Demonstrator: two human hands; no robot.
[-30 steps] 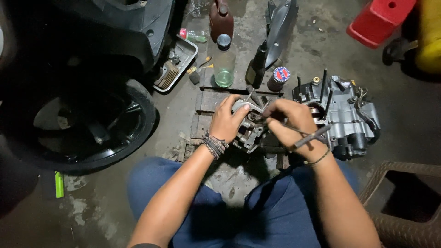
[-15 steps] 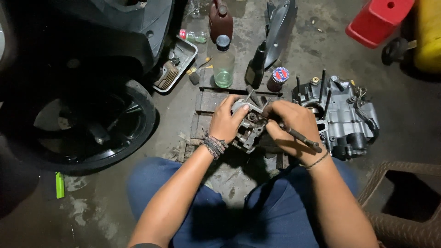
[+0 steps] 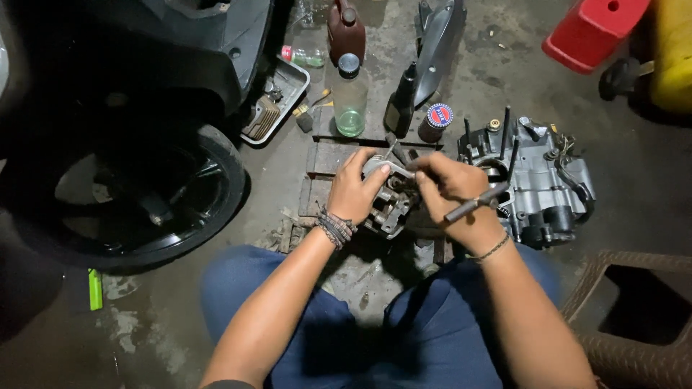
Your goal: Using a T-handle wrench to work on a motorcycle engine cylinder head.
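Note:
My left hand (image 3: 355,189) grips a grey metal engine head (image 3: 389,205) that rests on a small wooden pallet (image 3: 326,160) on the floor between my knees. My right hand (image 3: 450,194) is closed around a dark metal rod-like tool (image 3: 477,202) whose handle sticks out to the right; its fingertips press at the top of the engine head. A beaded band sits on my left wrist and a thin chain on my right.
A grey engine block (image 3: 537,180) with upright studs lies right of my hands. Behind the pallet stand a clear bottle (image 3: 350,97), a brown jug (image 3: 346,29), a dark bottle (image 3: 401,104) and a small can (image 3: 435,121). A parts tray (image 3: 277,101) and a scooter wheel (image 3: 144,194) are left; a red container (image 3: 591,29) is far right.
My right hand has turned the tool, so its handle now points up to the right instead of down to the right. My left hand stays on the engine head.

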